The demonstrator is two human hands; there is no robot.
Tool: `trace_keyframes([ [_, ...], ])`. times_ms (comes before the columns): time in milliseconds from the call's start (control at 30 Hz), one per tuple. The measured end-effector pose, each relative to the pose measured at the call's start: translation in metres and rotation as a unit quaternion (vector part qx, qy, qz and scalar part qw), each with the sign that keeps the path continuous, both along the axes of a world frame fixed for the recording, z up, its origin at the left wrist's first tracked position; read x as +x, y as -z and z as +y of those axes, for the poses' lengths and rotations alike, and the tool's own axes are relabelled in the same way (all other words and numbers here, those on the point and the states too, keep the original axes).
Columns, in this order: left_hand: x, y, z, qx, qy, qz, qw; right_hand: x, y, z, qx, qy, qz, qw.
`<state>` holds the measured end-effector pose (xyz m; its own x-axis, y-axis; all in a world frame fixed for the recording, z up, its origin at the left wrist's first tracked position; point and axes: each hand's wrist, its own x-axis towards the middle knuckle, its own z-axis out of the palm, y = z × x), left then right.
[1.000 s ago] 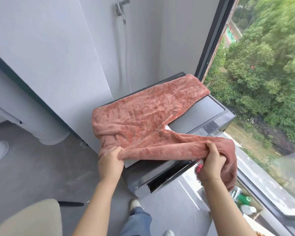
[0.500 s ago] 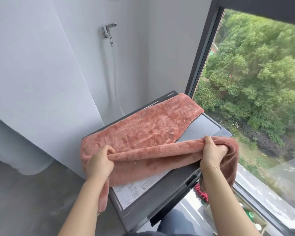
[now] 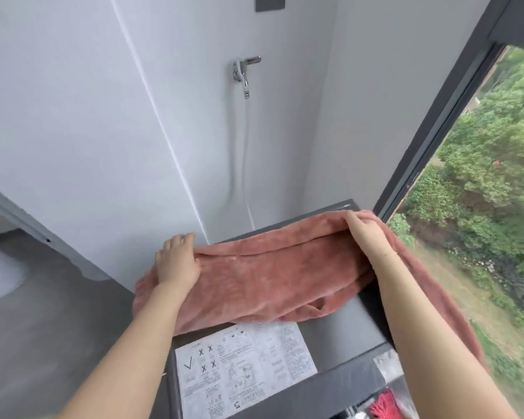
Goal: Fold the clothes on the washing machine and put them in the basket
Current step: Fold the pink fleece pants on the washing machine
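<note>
Pink fleece trousers folded across washing machine lid; left hand flat, pressing left end; right hand pinching far right edge.

**Pink fleece pants doubled over on the washer lid**

So the pink fleece pants lie across the far half of the dark grey washing machine, folded over lengthwise, with one end spilling off the right edge toward 3 o'clock. The left hand sits at 9 o'clock on the garment's left end, fingers fairly straight, thumb on the cloth. The right hand is up at 1 o'clock, fingers curled into the top fold. At 6 o'clock a white instruction sticker shows on the lid. A chrome tap with a white hose hangs on the wall at 12. Green trees fill the window at 3.
</note>
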<state>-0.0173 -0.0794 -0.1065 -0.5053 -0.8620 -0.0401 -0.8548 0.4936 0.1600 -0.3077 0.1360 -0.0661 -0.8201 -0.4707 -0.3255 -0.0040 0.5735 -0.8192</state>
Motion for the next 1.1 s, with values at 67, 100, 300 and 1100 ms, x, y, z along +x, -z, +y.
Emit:
trace_keyframes([
  [67,-0.007,0.019,0.020,0.019,-0.004,0.029,0.999,-0.012,0.026,-0.014,0.088,-0.085,0.019,0.992],
  [100,-0.009,0.026,0.033,0.048,0.000,0.032,0.998,-0.010,0.039,-0.014,0.126,-0.089,0.027,0.988],
  [300,-0.021,0.067,0.067,0.159,0.010,-0.052,0.986,0.031,0.101,-0.003,0.071,-0.044,0.197,0.977],
  [1100,0.151,0.050,0.064,0.371,-0.277,0.416,0.783,0.187,0.130,0.010,0.091,-0.106,0.209,0.968],
])
